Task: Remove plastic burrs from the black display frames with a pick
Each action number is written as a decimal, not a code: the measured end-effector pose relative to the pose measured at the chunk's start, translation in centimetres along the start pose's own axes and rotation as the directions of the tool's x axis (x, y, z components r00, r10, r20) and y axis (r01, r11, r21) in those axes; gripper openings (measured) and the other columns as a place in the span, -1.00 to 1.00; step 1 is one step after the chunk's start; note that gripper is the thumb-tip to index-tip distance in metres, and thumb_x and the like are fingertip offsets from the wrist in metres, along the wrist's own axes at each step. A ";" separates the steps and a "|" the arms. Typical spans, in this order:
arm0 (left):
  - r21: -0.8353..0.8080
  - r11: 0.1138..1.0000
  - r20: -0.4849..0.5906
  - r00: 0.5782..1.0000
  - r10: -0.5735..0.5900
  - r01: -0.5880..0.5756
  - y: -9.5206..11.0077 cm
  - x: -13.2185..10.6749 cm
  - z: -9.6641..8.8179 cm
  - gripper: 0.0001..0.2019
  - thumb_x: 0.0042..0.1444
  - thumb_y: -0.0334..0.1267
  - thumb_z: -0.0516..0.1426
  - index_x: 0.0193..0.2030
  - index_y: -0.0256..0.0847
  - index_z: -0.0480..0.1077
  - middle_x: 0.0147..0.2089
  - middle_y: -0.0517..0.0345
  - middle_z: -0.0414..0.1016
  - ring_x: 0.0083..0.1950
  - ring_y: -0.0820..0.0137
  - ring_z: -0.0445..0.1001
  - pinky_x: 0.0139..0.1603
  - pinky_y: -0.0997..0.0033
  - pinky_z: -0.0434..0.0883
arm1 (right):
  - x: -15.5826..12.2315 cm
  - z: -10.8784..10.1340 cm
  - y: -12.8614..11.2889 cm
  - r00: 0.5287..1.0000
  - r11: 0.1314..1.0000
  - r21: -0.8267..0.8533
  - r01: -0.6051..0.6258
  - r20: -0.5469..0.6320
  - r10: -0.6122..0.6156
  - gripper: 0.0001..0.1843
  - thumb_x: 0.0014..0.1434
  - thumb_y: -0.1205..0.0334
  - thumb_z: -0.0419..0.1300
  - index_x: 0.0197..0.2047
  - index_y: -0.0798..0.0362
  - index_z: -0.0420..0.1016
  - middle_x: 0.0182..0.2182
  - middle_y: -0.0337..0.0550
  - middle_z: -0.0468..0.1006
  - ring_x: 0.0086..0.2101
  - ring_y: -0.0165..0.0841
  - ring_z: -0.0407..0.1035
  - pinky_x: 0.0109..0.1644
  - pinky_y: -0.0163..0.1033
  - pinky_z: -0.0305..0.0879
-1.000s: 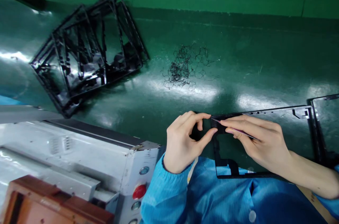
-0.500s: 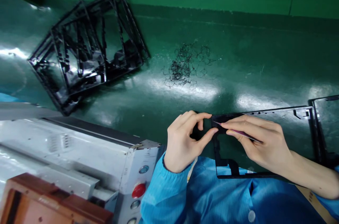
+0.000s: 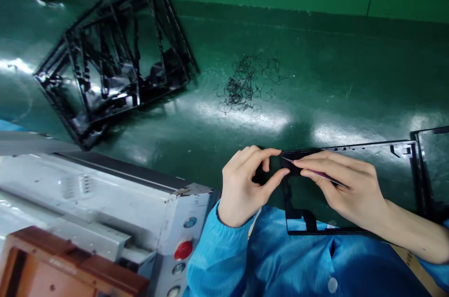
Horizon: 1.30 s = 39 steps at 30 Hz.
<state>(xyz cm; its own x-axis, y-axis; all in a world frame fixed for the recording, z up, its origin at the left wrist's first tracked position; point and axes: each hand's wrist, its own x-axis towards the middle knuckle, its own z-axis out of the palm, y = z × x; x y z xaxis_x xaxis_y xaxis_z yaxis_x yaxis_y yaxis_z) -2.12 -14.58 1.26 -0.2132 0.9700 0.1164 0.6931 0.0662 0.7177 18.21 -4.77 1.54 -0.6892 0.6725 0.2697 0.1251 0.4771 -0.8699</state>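
My left hand [image 3: 247,184] is at the upper left corner of a rectangular black plastic frame [image 3: 291,201], its index finger at the top edge and its thumb lower down on the corner, pinching it. In my right hand [image 3: 345,187] is a slim purple tool [image 3: 328,177] with a pointed silver tip, gripped like a pen. That tip rests at or just over the frame's corner, between my left finger and thumb. Whether the tool is a knife or tweezers I cannot tell. My right hand covers part of the frame's opening.
Several similar black frames [image 3: 133,100] lie in a jumbled stack at the upper left. A tangle of thin black shavings [image 3: 240,86] lies mid-table on the green surface. Another black frame [image 3: 421,166] is at the right. Lower left stands a grey machine with a red button [image 3: 183,250].
The view has shifted slightly. Both hands keep their grips, and the tool tip stays at the same corner of the frame, with barely any movement.
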 end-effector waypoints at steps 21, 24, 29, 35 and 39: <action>0.002 1.000 -0.046 0.999 0.017 -0.017 0.1 0.0 0.3 -0.84 0.37 -0.34 0.21 0.03 -0.14 0.57 -0.34 0.26 0.46 -0.31 0.39 0.43 -0.24 0.28 0.35 | 0.1 -0.2 -0.2 0.999 1.000 0.028 0.010 0.050 -0.011 -0.70 0.44 0.50 0.24 0.11 -0.01 0.66 -0.09 -0.06 0.69 -0.15 -0.30 0.61 -0.11 -0.21 0.65; -0.017 1.000 -0.086 0.996 0.000 -0.001 0.1 0.2 0.6 -0.88 0.39 -0.35 0.21 -0.04 -0.17 0.60 -0.36 0.26 0.47 -0.34 0.43 0.42 -0.28 0.32 0.34 | 0.1 -0.3 -0.2 0.998 0.999 0.025 0.025 0.057 -0.026 -0.72 0.42 0.51 0.24 0.08 0.06 0.66 -0.09 -0.02 0.69 -0.13 -0.29 0.61 -0.08 -0.20 0.62; -0.065 0.997 -0.109 0.992 -0.059 0.052 0.1 0.7 0.8 -0.96 0.36 -0.31 0.30 -0.15 -0.17 0.63 -0.40 0.30 0.47 -0.42 0.50 0.36 -0.32 0.38 0.34 | 0.2 -0.4 -0.2 0.996 0.998 0.005 0.055 0.071 -0.055 -0.74 0.41 0.48 0.24 0.07 0.02 0.64 -0.13 -0.03 0.69 -0.17 -0.27 0.61 -0.13 -0.17 0.60; -0.081 0.995 -0.089 0.993 -0.071 0.064 0.1 0.9 0.5 -0.96 0.35 -0.29 0.31 -0.16 -0.14 0.63 -0.41 0.32 0.44 -0.46 0.52 0.27 -0.35 0.40 0.32 | 0.2 -0.6 -0.5 0.988 0.995 0.032 0.098 0.116 -0.102 -0.74 0.35 0.50 0.21 -0.01 0.02 0.62 -0.22 -0.07 0.69 -0.32 -0.30 0.58 -0.30 -0.22 0.54; -0.107 0.993 -0.094 0.994 -0.062 0.051 0.0 0.9 0.5 -0.96 0.35 -0.30 0.32 -0.16 -0.15 0.63 -0.41 0.32 0.42 -0.46 0.53 0.26 -0.36 0.40 0.31 | 0.3 -0.7 -0.6 0.982 0.989 0.048 0.137 0.126 -0.142 -0.75 0.31 0.52 0.22 -0.06 0.04 0.61 -0.25 -0.09 0.68 -0.40 -0.37 0.54 -0.37 -0.29 0.50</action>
<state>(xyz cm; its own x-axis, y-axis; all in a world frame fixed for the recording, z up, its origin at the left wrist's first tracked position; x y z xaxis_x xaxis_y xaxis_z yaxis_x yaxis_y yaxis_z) -2.01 -13.57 1.00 -0.3195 0.9377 0.1362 0.6039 0.0907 0.7919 18.40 -4.45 2.41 -0.7844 0.5213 0.3362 -0.0045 0.5372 -0.8434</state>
